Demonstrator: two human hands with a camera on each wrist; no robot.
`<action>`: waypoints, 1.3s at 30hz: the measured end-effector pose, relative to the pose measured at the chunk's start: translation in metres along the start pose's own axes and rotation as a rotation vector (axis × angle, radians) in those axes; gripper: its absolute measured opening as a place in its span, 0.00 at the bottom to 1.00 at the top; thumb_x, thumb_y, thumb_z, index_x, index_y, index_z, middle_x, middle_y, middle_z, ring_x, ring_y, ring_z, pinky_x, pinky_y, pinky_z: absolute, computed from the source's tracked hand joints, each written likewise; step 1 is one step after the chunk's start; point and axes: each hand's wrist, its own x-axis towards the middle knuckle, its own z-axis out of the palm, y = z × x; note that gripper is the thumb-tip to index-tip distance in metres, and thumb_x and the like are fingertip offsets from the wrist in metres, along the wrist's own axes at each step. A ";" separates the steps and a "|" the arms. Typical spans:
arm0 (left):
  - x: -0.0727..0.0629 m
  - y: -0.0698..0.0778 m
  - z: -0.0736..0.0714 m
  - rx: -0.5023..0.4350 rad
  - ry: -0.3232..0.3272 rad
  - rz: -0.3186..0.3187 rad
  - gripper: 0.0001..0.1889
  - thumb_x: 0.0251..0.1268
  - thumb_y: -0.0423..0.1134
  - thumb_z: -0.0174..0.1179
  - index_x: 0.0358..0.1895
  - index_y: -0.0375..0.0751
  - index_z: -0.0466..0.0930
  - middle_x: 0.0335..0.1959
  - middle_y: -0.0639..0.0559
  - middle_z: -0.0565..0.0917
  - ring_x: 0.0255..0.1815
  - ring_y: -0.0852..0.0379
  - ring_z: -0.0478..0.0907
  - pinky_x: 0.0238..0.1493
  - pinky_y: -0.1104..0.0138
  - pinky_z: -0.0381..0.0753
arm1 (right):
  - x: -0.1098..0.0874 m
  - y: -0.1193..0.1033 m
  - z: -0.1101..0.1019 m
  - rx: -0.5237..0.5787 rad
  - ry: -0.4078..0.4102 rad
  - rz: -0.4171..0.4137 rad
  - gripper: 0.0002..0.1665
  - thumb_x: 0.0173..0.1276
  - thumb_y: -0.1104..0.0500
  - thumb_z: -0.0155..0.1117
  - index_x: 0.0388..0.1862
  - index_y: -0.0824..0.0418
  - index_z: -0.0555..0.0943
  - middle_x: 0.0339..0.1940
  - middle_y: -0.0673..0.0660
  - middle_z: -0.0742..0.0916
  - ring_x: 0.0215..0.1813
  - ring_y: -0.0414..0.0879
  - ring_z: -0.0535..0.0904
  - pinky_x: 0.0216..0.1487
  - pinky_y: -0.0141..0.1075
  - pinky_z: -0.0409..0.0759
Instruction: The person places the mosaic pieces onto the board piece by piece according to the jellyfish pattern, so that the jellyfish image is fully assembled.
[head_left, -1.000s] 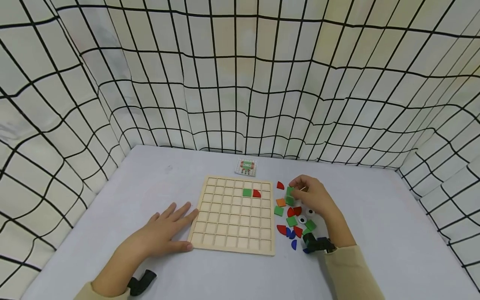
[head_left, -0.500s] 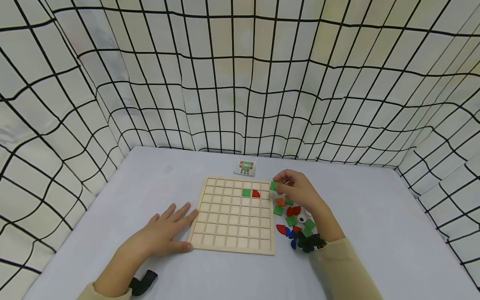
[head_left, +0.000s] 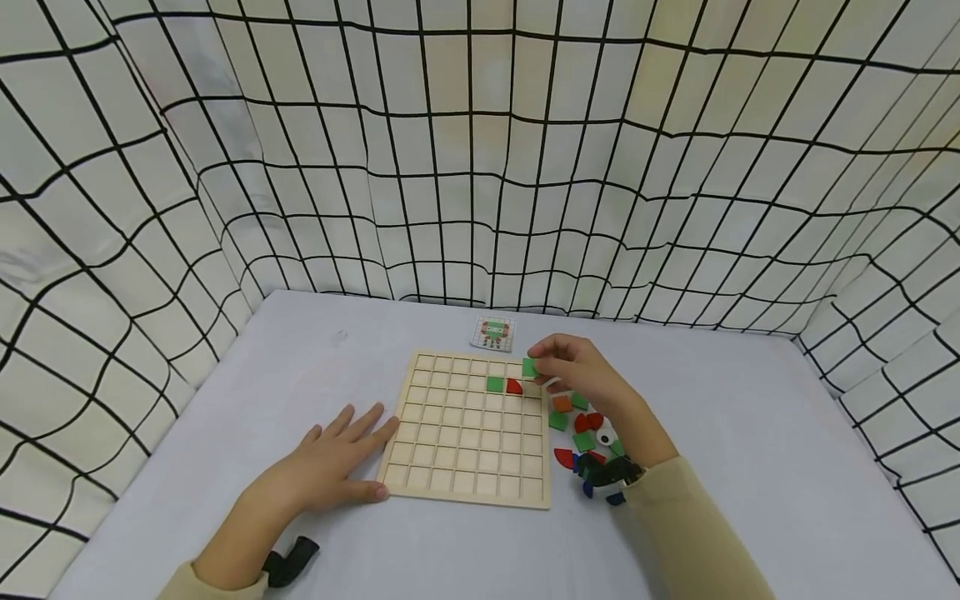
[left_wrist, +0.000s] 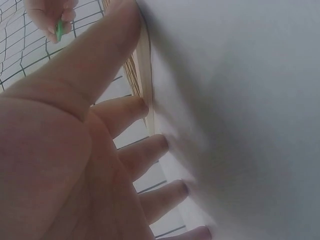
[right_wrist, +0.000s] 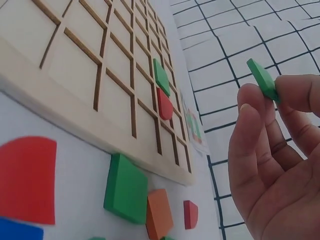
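My right hand pinches a green square tile between thumb and fingers, held over the far right corner of the wooden grid board. On the board, a green square and a red quarter-circle sit side by side in two cells of the second row from the far edge. My left hand lies spread with straight fingers at the board's left edge. Its thumb and index fingertip touch the frame in the left wrist view.
Loose pieces lie right of the board, including an orange square, a red quarter-circle, a white eye disc and several green squares. A small pattern card lies beyond the far edge. Black-and-white netting rises behind the table.
My right hand has carried the green tile left, from the loose pieces to over the board's far right corner. The left hand has stayed at the board's edge.
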 end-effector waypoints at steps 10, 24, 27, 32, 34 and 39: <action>0.000 -0.002 0.000 0.018 0.002 0.006 0.49 0.56 0.66 0.64 0.79 0.51 0.57 0.81 0.42 0.52 0.78 0.26 0.45 0.64 0.24 0.49 | 0.016 -0.007 0.022 -0.012 -0.069 -0.031 0.11 0.73 0.59 0.62 0.51 0.60 0.80 0.42 0.57 0.84 0.43 0.51 0.84 0.46 0.45 0.85; 0.000 -0.003 0.000 0.013 -0.004 -0.001 0.49 0.55 0.67 0.64 0.79 0.51 0.58 0.81 0.42 0.52 0.78 0.26 0.45 0.65 0.24 0.48 | 0.050 -0.008 0.055 -0.342 -0.112 -0.085 0.05 0.70 0.60 0.65 0.44 0.57 0.83 0.38 0.52 0.84 0.36 0.46 0.80 0.36 0.37 0.79; 0.001 -0.003 0.003 0.010 -0.010 0.000 0.50 0.55 0.67 0.64 0.79 0.51 0.57 0.81 0.42 0.52 0.78 0.26 0.45 0.65 0.24 0.48 | 0.053 -0.005 0.059 -0.453 -0.094 -0.100 0.05 0.70 0.59 0.66 0.43 0.55 0.83 0.37 0.50 0.85 0.39 0.44 0.80 0.40 0.36 0.78; 0.000 -0.001 0.002 0.011 -0.004 -0.002 0.49 0.56 0.66 0.64 0.79 0.50 0.58 0.81 0.41 0.53 0.78 0.26 0.45 0.65 0.25 0.48 | 0.054 -0.007 0.062 -0.509 -0.089 -0.110 0.04 0.69 0.58 0.68 0.41 0.54 0.84 0.35 0.49 0.85 0.36 0.45 0.78 0.39 0.38 0.77; -0.001 -0.001 0.001 0.013 0.000 0.004 0.49 0.56 0.66 0.64 0.79 0.50 0.58 0.81 0.41 0.53 0.78 0.26 0.45 0.65 0.24 0.49 | 0.055 -0.008 0.063 -0.516 -0.092 -0.104 0.03 0.69 0.58 0.68 0.40 0.54 0.84 0.34 0.49 0.84 0.35 0.45 0.78 0.38 0.37 0.77; -0.002 -0.001 0.000 0.014 0.001 0.004 0.49 0.56 0.65 0.64 0.79 0.50 0.58 0.81 0.41 0.53 0.78 0.26 0.45 0.65 0.25 0.49 | 0.057 -0.011 0.068 -0.553 -0.094 -0.091 0.03 0.69 0.58 0.68 0.40 0.54 0.83 0.33 0.49 0.84 0.33 0.44 0.78 0.37 0.37 0.77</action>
